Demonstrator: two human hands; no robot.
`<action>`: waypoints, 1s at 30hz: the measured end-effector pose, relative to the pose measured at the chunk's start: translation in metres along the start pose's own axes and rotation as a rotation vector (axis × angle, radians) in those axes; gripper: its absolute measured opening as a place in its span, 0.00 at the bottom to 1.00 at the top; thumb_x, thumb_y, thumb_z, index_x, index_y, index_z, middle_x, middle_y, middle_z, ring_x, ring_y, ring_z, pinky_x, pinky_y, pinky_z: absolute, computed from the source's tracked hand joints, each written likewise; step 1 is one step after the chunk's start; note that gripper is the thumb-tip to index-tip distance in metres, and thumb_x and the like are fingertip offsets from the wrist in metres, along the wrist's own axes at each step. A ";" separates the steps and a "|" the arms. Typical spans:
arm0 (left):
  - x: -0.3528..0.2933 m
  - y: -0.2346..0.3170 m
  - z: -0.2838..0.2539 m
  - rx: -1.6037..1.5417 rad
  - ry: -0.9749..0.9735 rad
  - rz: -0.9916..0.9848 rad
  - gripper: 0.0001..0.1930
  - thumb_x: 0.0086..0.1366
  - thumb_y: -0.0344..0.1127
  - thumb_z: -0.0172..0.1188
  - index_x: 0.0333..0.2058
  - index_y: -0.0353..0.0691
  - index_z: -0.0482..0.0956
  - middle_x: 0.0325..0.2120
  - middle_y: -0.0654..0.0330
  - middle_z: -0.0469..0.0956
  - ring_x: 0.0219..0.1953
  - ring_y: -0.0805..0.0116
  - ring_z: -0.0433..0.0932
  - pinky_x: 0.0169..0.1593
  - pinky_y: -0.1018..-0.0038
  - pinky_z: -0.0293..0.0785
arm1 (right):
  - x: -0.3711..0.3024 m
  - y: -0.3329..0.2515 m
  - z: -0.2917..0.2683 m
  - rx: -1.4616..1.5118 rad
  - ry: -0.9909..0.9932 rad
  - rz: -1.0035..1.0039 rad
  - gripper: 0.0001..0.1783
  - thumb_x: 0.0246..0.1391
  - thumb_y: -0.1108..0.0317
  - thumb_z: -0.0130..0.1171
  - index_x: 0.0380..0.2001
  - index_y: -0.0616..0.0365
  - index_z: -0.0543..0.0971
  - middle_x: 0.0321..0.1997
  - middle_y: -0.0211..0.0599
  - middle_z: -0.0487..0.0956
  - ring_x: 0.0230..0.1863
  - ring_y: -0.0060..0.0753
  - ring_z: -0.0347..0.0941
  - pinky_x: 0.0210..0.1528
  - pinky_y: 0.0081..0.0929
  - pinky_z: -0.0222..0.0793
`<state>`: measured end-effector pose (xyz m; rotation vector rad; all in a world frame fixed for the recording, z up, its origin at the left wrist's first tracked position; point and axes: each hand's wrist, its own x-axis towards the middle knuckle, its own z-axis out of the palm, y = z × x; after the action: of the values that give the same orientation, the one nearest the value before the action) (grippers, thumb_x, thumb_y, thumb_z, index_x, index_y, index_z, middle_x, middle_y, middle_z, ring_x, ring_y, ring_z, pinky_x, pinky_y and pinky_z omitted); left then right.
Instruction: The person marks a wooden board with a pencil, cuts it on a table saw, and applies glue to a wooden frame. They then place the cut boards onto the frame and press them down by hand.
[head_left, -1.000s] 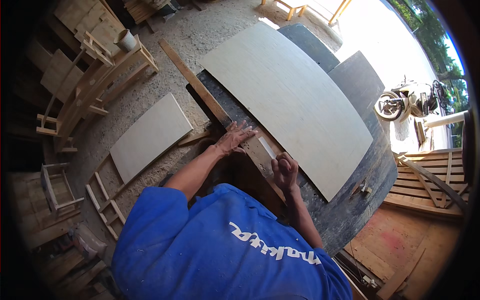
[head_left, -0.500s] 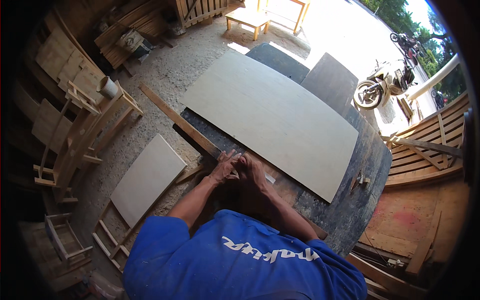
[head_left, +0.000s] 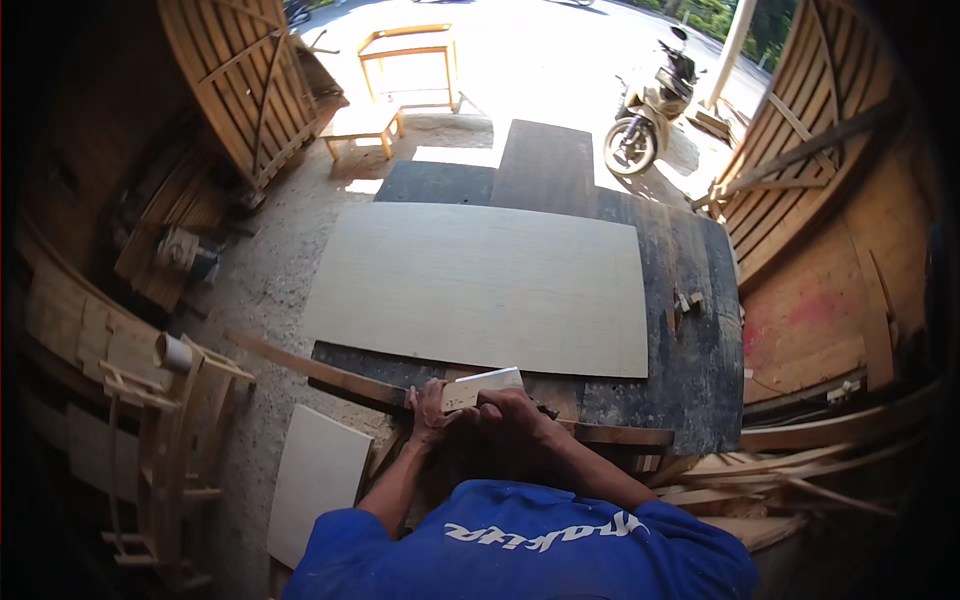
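At the near edge of the dark worktable [head_left: 680, 400], both my hands hold a small whitish flat piece [head_left: 490, 380] with a beige side that bears small dark marks. Its exact kind I cannot make out. My left hand [head_left: 429, 408] grips the left end, fingers bent around it. Closed on the right end is my right hand [head_left: 512, 412], its fingers partly hidden. Under and beside the hands a long wooden strip [head_left: 350, 378] runs along the table edge, sticking out far to the left. Just beyond lies a large pale plywood panel [head_left: 480, 285].
A smaller pale panel [head_left: 315, 480] leans at the lower left, near a wooden frame [head_left: 160, 440] with a cup [head_left: 173, 352] on top. Small wood bits [head_left: 688, 303] lie on the table's right side. Wood offcuts [head_left: 770, 480] are piled at right; a motorbike [head_left: 650, 115] stands outside.
My view has swung, so the panel and table now lie straighter ahead. The whitish piece, mostly hidden before, is now raised into sight between my hands, which have moved slightly apart.
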<state>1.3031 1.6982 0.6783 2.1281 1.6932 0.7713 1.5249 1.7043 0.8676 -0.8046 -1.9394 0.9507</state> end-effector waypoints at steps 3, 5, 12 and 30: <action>0.005 0.027 -0.015 -0.371 0.032 -0.193 0.41 0.53 0.61 0.72 0.52 0.33 0.71 0.47 0.48 0.71 0.52 0.50 0.72 0.58 0.56 0.67 | -0.027 0.002 -0.033 -0.172 -0.062 0.071 0.07 0.56 0.71 0.55 0.25 0.59 0.71 0.23 0.45 0.71 0.24 0.45 0.73 0.30 0.40 0.71; 0.018 0.059 -0.024 -0.480 -0.043 -0.197 0.41 0.55 0.62 0.70 0.53 0.31 0.71 0.48 0.48 0.72 0.52 0.52 0.73 0.56 0.60 0.70 | -0.049 -0.021 -0.053 -0.395 0.168 0.109 0.07 0.55 0.69 0.57 0.28 0.59 0.72 0.31 0.46 0.73 0.27 0.50 0.77 0.31 0.43 0.75; 0.062 0.199 -0.006 -0.293 -0.416 0.316 0.35 0.52 0.43 0.75 0.55 0.34 0.70 0.48 0.49 0.72 0.53 0.49 0.72 0.57 0.59 0.69 | -0.207 -0.058 -0.123 -0.774 0.406 0.675 0.40 0.44 0.57 0.73 0.61 0.56 0.70 0.50 0.52 0.74 0.37 0.53 0.82 0.37 0.43 0.81; -0.135 0.570 0.199 -0.482 -1.094 0.703 0.26 0.64 0.42 0.63 0.58 0.39 0.72 0.53 0.49 0.75 0.56 0.48 0.75 0.59 0.62 0.73 | -0.883 -0.179 -0.289 -1.039 1.377 1.664 0.41 0.41 0.58 0.78 0.56 0.64 0.71 0.50 0.46 0.77 0.51 0.48 0.75 0.55 0.40 0.69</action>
<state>1.8527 1.4423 0.8037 2.0939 0.1815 0.0351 2.1538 1.0010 0.7901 -2.7560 -0.0233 -0.2285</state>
